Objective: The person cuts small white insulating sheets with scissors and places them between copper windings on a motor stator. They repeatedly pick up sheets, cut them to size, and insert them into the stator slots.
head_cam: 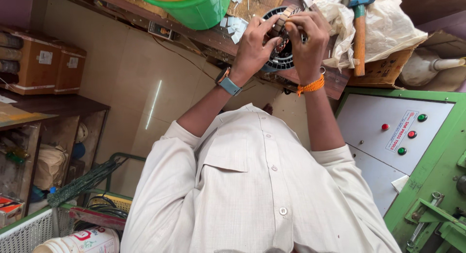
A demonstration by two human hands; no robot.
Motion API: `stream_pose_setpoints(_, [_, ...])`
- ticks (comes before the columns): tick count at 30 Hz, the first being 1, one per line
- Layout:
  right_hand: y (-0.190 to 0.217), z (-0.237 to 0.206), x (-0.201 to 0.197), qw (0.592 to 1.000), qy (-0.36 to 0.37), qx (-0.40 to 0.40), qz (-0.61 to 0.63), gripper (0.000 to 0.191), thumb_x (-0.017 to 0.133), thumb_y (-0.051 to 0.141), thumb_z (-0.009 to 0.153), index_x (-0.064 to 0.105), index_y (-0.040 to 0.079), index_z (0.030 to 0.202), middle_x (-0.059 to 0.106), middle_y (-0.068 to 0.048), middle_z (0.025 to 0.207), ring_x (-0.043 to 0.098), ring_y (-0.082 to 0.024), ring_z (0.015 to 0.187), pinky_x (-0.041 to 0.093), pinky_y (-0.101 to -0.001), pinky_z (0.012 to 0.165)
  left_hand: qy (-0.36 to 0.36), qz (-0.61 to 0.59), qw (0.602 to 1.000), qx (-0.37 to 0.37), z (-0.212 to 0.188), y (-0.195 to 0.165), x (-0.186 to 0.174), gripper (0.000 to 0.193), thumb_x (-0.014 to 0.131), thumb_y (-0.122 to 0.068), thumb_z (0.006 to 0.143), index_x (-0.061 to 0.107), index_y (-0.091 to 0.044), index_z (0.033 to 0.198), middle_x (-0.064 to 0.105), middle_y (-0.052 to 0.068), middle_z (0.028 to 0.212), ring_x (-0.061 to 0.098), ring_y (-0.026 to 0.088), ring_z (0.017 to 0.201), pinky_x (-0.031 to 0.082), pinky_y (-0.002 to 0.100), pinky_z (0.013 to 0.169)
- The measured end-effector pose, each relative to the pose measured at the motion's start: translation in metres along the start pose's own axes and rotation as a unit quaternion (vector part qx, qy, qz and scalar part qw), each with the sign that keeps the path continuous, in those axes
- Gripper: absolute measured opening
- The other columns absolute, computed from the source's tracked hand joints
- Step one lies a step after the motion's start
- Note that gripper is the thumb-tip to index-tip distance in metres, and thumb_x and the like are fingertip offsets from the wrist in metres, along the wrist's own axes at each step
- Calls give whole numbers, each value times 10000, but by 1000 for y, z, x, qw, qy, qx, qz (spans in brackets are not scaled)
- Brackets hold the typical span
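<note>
Cream cotton fills the lower half of the view: a buttoned shirt (257, 185) on the person, seen from above, with both forearms raised toward a dark wooden worktop (213, 38) at the top. To the right stands a green machine (432, 185) with a grey panel (383, 136) carrying red and green buttons. To the left is a wooden shelf (53, 105) with brown boxes (48, 63) on top. A white basket (29, 231) and a white tub (82, 241) sit at the lower left. On the worktop, a green bucket (194, 8) stands left of the hands, and crumpled plastic sheet (388, 25) lies to the right with a hammer (359, 29) resting on it, blue head up, wooden handle down.

Between bucket and sheet sits a round black stator (281, 59), ribbed at its rim, lying on the worktop and partly hidden by the hands. The left hand (255, 46), with a blue-strapped watch (228, 82) on the wrist, curls over its left side. The right hand (308, 42), with an orange thread (310, 85) at the wrist, covers its right side. The fingers of both hands meet above it, pinching a small brown ridged piece (281, 21) between the fingertips. Small white paper slips (235, 27) lie just beside the left hand.
</note>
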State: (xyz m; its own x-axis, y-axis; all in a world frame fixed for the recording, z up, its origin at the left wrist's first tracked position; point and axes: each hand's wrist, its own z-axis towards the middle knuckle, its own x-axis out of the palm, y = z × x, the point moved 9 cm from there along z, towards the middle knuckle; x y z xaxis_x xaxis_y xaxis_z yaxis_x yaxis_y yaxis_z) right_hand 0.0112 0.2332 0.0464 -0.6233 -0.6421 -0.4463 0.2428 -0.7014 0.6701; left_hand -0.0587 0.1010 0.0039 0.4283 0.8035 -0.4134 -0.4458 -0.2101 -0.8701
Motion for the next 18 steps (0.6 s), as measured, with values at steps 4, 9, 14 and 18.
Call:
stream_pose_setpoints(4, [-12,-22,-7,992,-60,93,63,144,758,110,1023,739,-17,1089,745,-96,993,730,-167,843,611,-295,751,-26,-20,999,8,-3,3,-2,610,844,-135,858,599,-149,1416,650,84,1041,707,201,933,596,352,825])
stream_pose_setpoints(9, [-30,-30,-4,983,-73,140,95,255,786,197,978,744,-18,1108,780,-122,1007,779,-170,877,677,-278,775,-36,-35,999,3,-7,4,0,578,833,-128,884,604,-156,1415,660,69,1076,729,170,928,605,329,813])
stream_pose_setpoints(14, [-30,-31,-2,984,-77,135,89,215,791,201,974,763,17,1082,784,-106,973,783,-164,856,674,-274,759,-20,-53,998,23,-8,-1,-6,581,849,-140,887,593,-152,1409,652,54,1074,708,163,945,611,324,840])
stream_pose_setpoints(18, [-14,-27,-6,989,-80,104,73,147,802,149,986,772,24,1059,766,-108,976,736,-176,813,627,-265,702,-16,-55,997,46,-9,-11,-12,583,839,-140,901,575,-156,1420,639,52,1095,691,169,997,602,330,879])
